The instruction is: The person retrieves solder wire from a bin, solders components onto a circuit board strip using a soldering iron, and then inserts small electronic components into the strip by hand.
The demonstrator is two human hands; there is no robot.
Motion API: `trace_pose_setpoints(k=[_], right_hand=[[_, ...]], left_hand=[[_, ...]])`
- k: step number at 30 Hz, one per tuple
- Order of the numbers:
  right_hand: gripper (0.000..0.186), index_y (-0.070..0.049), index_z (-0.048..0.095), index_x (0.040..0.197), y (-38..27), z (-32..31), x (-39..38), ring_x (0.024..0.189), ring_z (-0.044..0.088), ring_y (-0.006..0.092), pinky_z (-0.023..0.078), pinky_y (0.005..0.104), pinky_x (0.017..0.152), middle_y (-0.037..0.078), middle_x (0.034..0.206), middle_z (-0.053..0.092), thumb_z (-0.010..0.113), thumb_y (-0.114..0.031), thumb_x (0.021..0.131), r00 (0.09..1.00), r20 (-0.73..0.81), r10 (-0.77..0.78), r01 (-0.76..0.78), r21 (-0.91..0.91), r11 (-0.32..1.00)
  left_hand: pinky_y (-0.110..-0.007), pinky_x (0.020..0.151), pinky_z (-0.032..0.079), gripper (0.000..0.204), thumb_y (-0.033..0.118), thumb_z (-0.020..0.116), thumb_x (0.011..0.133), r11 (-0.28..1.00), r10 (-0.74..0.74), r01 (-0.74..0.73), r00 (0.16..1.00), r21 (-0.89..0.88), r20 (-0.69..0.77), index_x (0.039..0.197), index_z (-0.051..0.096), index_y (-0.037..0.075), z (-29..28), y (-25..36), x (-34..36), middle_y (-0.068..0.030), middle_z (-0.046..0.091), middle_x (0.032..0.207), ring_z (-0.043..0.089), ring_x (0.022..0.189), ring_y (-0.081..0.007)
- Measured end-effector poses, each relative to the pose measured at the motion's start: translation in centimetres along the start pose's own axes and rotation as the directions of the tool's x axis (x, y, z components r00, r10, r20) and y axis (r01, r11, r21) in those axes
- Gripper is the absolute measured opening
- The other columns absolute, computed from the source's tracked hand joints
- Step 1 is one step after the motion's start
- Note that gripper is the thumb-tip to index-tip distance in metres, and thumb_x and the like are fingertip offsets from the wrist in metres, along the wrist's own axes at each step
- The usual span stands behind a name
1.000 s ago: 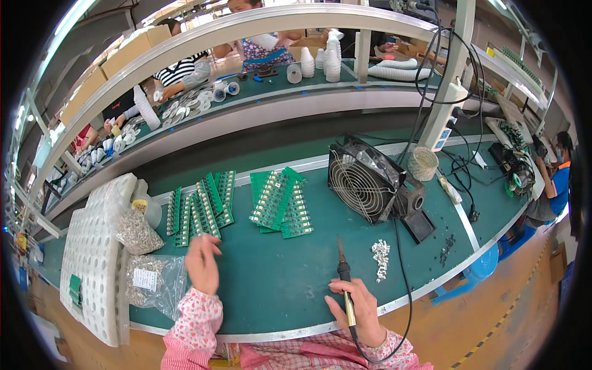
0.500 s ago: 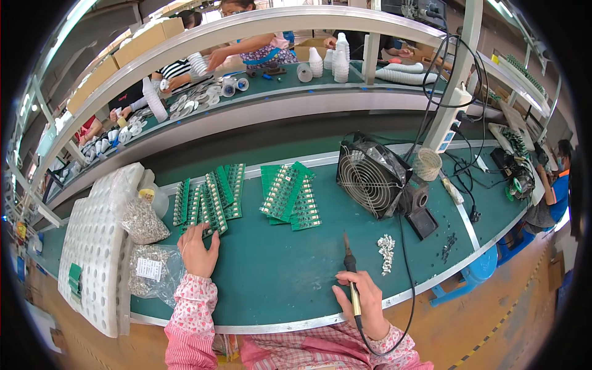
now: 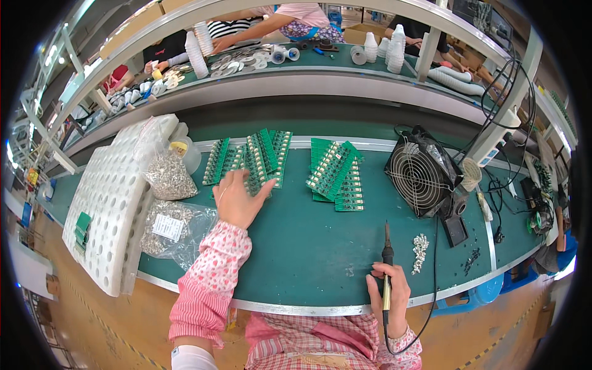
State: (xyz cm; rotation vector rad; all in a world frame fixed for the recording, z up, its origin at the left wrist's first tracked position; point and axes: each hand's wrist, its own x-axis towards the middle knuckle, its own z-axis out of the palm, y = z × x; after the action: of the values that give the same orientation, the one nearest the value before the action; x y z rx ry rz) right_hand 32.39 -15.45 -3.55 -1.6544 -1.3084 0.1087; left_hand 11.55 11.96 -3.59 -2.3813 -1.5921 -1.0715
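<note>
My left hand [image 3: 237, 200] lies at the near edge of a group of green circuit board strips [image 3: 265, 151], its fingers spread and thumb apart. The fingertips overlap the near ends of the strips; whether they press on them I cannot tell. My right hand [image 3: 392, 290] is wrapped round a soldering iron [image 3: 386, 254] near the front edge of the bench, its tip pointing away from me. A second pile of green circuit board strips [image 3: 336, 172] lies apart, to the right of the first. Small white parts [image 3: 420, 253] form a little heap right of the iron.
A black fan [image 3: 416, 176] with a wire guard stands at the back right, beside a soldering iron stand [image 3: 455, 229]. Bags of small parts [image 3: 169, 176] and white foam trays [image 3: 111, 203] fill the left. The iron's cord [image 3: 435, 271] loops at right. Co-workers sit beyond the rail.
The view has swung, so the bench things appear farther right. My left hand has moved slightly farther over the near ends of the strips. My right hand still holds the soldering iron.
</note>
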Motion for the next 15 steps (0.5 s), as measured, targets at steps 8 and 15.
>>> trace_pose_setpoints(k=[8, 15], right_hand=[[0.034, -0.002, 0.059, 0.103, 0.1, -0.2, 0.0, 0.077, 0.064, 0.0269, 0.052, 0.0344, 0.066, 0.014, 0.095, 0.066, 0.073, 0.006, 0.074, 1.0, -0.006, -0.017, 0.017, -0.016, 1.0], [0.034, -0.003, 0.06, 0.106, 0.3, -0.3, -0.1, 0.077, 0.065, 0.0274, 0.052, 0.0338, 0.066, 0.014, 0.094, 0.065, 0.073, 0.004, 0.075, 1.0, -0.01, -0.015, 0.015, 0.018, 1.0]], left_hand=[[-0.043, 0.079, 0.049, 0.041, 0.029, 0.068, 0.077, 0.995, -0.103, 0.101, 0.966, 0.02, 0.239, 0.11, 0.064, 0.004, -0.3, -0.6, 2.0, -0.015, 0.066, 0.099, 0.066, 0.091, -0.0306], [-0.037, 0.071, 0.051, 0.025, 0.009, 0.062, 0.084, 0.892, -0.143, 0.151, 0.988, -0.427, 0.052, 0.108, 0.065, 0.002, -4.7, -1.9, -0.2, -0.0144, 0.069, 0.091, 0.067, 0.079, -0.0286]])
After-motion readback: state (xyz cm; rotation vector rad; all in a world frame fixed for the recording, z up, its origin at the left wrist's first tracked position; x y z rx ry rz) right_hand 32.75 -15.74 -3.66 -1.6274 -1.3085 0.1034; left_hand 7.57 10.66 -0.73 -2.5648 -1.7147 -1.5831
